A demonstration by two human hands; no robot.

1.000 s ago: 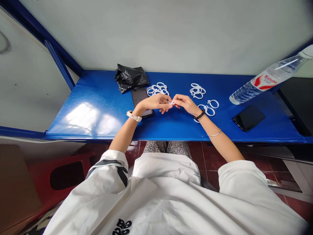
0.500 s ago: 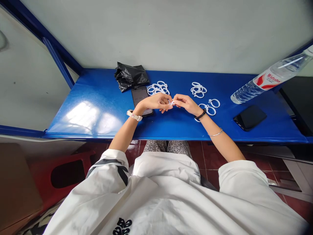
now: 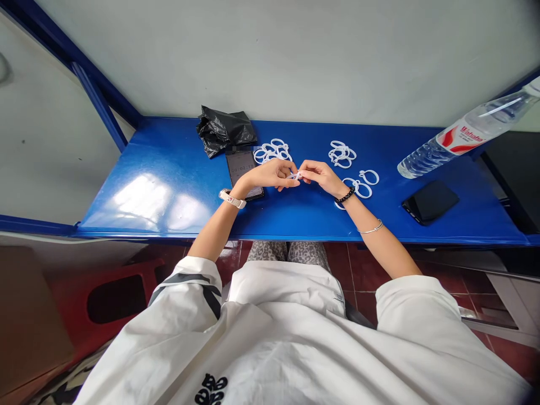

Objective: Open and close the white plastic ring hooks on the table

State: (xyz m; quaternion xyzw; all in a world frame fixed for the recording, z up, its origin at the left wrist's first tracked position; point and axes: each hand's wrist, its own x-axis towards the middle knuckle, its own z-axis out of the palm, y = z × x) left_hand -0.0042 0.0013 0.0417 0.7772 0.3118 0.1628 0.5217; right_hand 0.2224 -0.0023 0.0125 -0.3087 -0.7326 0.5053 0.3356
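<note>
My left hand (image 3: 276,173) and my right hand (image 3: 317,173) meet over the middle of the blue table (image 3: 202,185). Between their fingertips is a small white plastic ring (image 3: 297,176), mostly covered by the fingers. Both hands are closed on it, the right in a pinch. Just beyond my left hand lies a cluster of white rings (image 3: 273,149). Another bunch of white rings (image 3: 342,153) rests past my right hand, and a few looser rings (image 3: 369,177) lie beside the right wrist. A phone showing a timer (image 3: 242,169) sits partly under my left hand.
A crumpled black plastic bag (image 3: 225,130) is at the back left. Over on the right lie a dark phone-like object (image 3: 431,202) and a clear water bottle (image 3: 466,130). A grey wall (image 3: 295,62) closes off the table's far side.
The fingers have shifted slightly around the white ring, with a little more of it showing. The rings on the table stay where they were.
</note>
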